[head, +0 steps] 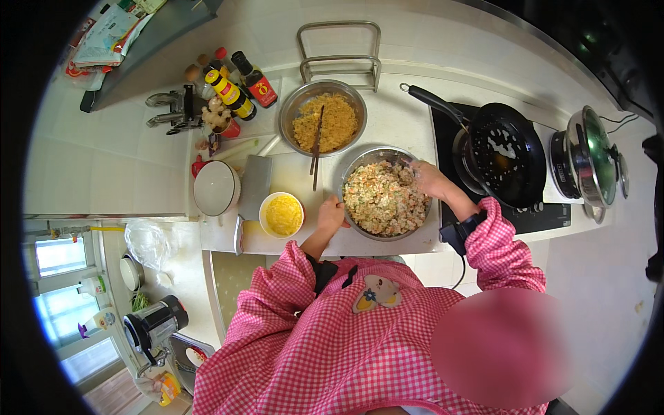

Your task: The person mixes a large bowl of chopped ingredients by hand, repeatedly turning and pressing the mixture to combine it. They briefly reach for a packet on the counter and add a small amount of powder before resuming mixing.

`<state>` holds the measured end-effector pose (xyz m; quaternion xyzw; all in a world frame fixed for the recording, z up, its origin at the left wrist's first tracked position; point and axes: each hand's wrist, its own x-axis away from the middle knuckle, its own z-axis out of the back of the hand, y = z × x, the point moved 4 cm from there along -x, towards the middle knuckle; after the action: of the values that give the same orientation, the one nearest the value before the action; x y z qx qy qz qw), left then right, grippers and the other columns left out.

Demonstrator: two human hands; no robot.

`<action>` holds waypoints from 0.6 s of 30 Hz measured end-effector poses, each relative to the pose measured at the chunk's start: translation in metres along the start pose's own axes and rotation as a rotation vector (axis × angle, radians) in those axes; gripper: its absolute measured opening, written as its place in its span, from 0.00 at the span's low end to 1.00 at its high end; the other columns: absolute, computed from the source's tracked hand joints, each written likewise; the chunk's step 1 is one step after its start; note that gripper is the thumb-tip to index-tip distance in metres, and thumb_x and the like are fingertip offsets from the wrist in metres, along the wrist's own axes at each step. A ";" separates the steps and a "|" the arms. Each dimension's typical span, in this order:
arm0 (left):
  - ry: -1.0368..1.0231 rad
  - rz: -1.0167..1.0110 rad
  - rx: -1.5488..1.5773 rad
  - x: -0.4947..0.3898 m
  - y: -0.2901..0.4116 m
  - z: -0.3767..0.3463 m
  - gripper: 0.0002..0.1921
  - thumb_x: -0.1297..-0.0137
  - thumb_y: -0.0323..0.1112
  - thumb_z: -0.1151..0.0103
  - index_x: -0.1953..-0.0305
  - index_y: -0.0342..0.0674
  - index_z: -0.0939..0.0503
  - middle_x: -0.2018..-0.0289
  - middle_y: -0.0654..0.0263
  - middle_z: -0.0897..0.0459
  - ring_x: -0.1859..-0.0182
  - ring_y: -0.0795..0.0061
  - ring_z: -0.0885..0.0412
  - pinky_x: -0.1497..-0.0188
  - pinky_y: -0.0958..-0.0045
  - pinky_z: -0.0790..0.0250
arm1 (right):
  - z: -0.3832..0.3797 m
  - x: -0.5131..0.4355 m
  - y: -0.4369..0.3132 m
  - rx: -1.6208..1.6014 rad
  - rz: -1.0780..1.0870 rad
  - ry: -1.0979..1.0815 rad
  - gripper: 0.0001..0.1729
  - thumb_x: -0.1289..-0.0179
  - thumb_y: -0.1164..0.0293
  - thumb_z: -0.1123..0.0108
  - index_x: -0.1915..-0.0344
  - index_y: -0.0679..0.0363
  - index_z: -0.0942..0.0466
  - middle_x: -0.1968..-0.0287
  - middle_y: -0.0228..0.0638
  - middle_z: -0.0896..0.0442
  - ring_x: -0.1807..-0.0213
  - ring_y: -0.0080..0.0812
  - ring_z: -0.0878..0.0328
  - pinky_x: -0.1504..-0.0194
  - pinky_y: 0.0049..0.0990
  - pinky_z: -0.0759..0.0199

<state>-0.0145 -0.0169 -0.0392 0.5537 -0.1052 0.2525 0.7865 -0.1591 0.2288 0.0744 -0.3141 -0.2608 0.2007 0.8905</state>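
Note:
A stainless steel mixing bowl [386,238] holds a chopped mixture [381,192] with white, orange and green bits. My left hand [331,213] grips the near-left rim of this bowl. On its right side, my right hand [431,180] reaches over the rim, fingers at the mixture; the fingertips are blurred and partly hidden. Behind it stands a second steel bowl [284,122] of yellow-brown crumbly or shredded food [337,124], a pair of dark chopsticks [315,161] resting in it. Left of my left hand is a white bowl [263,223] filled with yellow pieces [284,215].
A cleaver [255,187] lies beside an upturned-looking white bowl [217,188]. Sauce bottles [254,80] stand at the back left, near a metal rack [340,58]. On the black cooktop [555,215] to the right sits a frying pan [519,176]; farther right is a glass-lidded pot [591,155].

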 end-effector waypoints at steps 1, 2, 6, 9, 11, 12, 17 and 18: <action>-0.018 0.070 0.046 0.001 -0.004 -0.001 0.07 0.38 0.28 0.49 0.67 0.29 0.29 0.71 0.46 0.20 0.75 0.53 0.17 0.75 0.62 0.22 | 0.006 0.009 0.006 -0.044 -0.066 0.044 0.21 0.48 0.80 0.48 0.52 0.73 0.27 0.60 0.56 0.20 0.57 0.54 0.21 0.56 0.38 0.27; -0.034 0.145 0.132 0.001 -0.008 -0.003 0.07 0.38 0.29 0.48 0.67 0.28 0.29 0.70 0.45 0.20 0.74 0.52 0.17 0.74 0.61 0.22 | 0.003 0.014 0.013 0.083 -0.184 -0.083 0.23 0.46 0.77 0.44 0.48 0.73 0.29 0.56 0.54 0.20 0.53 0.45 0.21 0.53 0.31 0.28; 0.012 0.064 -0.011 -0.002 -0.008 -0.004 0.06 0.40 0.28 0.49 0.67 0.30 0.28 0.68 0.43 0.20 0.68 0.46 0.19 0.67 0.55 0.26 | -0.013 0.024 0.011 0.083 -0.239 -0.004 0.11 0.48 0.74 0.46 0.71 0.74 0.21 0.69 0.59 0.20 0.61 0.55 0.20 0.58 0.41 0.27; 0.062 -0.029 -0.084 -0.001 -0.008 -0.002 0.06 0.41 0.28 0.48 0.69 0.31 0.29 0.69 0.42 0.21 0.64 0.42 0.21 0.62 0.52 0.30 | -0.022 0.018 0.005 0.277 -0.315 0.101 0.12 0.48 0.74 0.46 0.72 0.74 0.21 0.66 0.60 0.20 0.59 0.55 0.20 0.56 0.41 0.27; 0.050 0.024 -0.043 0.000 -0.010 -0.001 0.06 0.41 0.28 0.48 0.69 0.31 0.30 0.69 0.42 0.22 0.63 0.41 0.22 0.61 0.51 0.31 | -0.030 0.014 0.004 0.222 -0.264 0.101 0.12 0.48 0.73 0.44 0.70 0.74 0.20 0.65 0.61 0.20 0.58 0.56 0.21 0.54 0.41 0.27; 0.074 -0.044 -0.114 -0.002 -0.006 0.001 0.06 0.42 0.28 0.47 0.70 0.31 0.30 0.69 0.42 0.22 0.63 0.41 0.22 0.61 0.50 0.31 | -0.034 0.013 0.005 0.211 -0.214 0.112 0.12 0.48 0.73 0.44 0.70 0.74 0.20 0.65 0.61 0.20 0.58 0.56 0.21 0.53 0.41 0.27; 0.057 -0.073 -0.072 0.003 -0.002 0.000 0.06 0.43 0.28 0.47 0.70 0.31 0.31 0.70 0.42 0.22 0.64 0.40 0.23 0.62 0.50 0.32 | -0.066 0.007 0.045 0.092 -0.188 0.079 0.12 0.46 0.75 0.45 0.71 0.76 0.21 0.65 0.62 0.20 0.58 0.57 0.21 0.55 0.42 0.27; 0.053 -0.054 0.002 0.003 -0.003 -0.001 0.06 0.43 0.28 0.47 0.69 0.31 0.31 0.70 0.42 0.22 0.64 0.40 0.23 0.62 0.50 0.32 | -0.068 0.005 0.058 0.078 -0.278 0.057 0.13 0.45 0.73 0.44 0.70 0.76 0.22 0.68 0.61 0.21 0.60 0.54 0.20 0.57 0.40 0.27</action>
<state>-0.0103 -0.0158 -0.0410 0.5503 -0.0690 0.2458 0.7950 -0.1265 0.2426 -0.0081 -0.2454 -0.2683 0.0761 0.9284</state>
